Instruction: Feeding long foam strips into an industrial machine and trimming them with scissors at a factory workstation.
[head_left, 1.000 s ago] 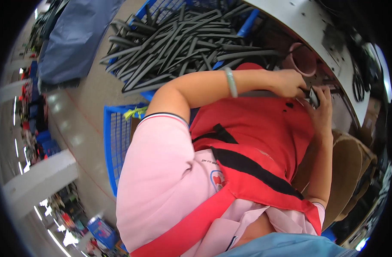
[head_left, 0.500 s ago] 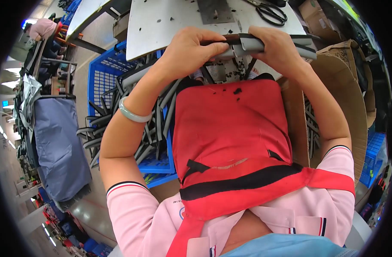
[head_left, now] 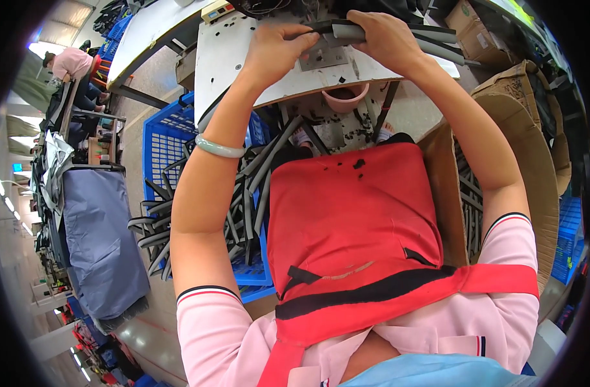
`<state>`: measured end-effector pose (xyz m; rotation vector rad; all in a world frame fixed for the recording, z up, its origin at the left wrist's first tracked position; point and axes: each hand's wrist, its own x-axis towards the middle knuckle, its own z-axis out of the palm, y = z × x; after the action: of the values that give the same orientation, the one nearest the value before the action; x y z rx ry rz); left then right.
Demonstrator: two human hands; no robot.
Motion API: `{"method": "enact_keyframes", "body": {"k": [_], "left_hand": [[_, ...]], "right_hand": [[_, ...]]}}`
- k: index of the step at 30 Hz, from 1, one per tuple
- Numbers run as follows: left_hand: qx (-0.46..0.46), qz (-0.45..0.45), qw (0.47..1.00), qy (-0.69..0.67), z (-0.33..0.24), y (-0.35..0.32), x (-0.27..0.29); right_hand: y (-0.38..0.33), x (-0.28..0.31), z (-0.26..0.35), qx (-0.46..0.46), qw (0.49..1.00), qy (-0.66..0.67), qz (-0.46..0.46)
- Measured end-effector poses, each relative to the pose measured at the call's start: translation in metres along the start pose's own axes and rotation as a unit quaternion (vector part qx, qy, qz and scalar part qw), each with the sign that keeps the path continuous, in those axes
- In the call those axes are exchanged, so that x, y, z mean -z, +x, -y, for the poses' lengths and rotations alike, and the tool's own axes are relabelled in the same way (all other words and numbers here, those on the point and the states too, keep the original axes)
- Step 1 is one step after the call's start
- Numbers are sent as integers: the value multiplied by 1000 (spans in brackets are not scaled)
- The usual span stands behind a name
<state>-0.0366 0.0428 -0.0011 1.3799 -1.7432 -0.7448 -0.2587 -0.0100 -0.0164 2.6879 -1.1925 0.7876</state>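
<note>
Over the far part of the white table [head_left: 224,61], both my hands are raised around a small bundle of grey-and-black strips [head_left: 437,45]. My left hand [head_left: 275,55] is closed, its thumb and forefinger pinching the strips' left end. Wrapped around their middle, my right hand [head_left: 388,42] keeps the bundle roughly level, and the loose ends stick out to its right. A metal plate [head_left: 333,58] in the tabletop lies just below the strips. Part of the left-hand fingertips' grip is hidden.
A blue crate [head_left: 154,145] heaped with similar strips stands at my left. On my right an open cardboard box [head_left: 517,138] holds more strips. Beneath the table edge is a pink bucket [head_left: 346,100]. Another person [head_left: 73,64] sits far left.
Both hands have moved up and away from me with the strips, from the table's near edge to above the metal plate. The view has shifted, bringing the pink bucket into sight.
</note>
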Motion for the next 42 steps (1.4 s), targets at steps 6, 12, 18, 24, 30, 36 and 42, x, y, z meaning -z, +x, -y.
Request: {"method": "enact_keyframes", "body": {"k": [6,12,18,24,30,36,42], "left_hand": [[62,16,998,0,4,16,3],[30,-14,999,-22,11,26,6],[33,-75,989,-127,43,41,21],[82,129,987,-39,-2,0,-7],[119,131,968,-181,-15,-19,-44],[156,204,964,-72,28,-82,-18],[138,164,969,-122,4,-71,-2]], "right_hand": [[14,-4,-5,-11,1000,-6,-1],[29,14,4,-18,999,3,38],[33,9,1,-87,996,17,1],[-62,-12,103,289,952,74,70],[-81,-37,131,272,909,-56,311],[-52,38,52,15,977,45,209],[-45,56,20,-23,972,162,170]]}}
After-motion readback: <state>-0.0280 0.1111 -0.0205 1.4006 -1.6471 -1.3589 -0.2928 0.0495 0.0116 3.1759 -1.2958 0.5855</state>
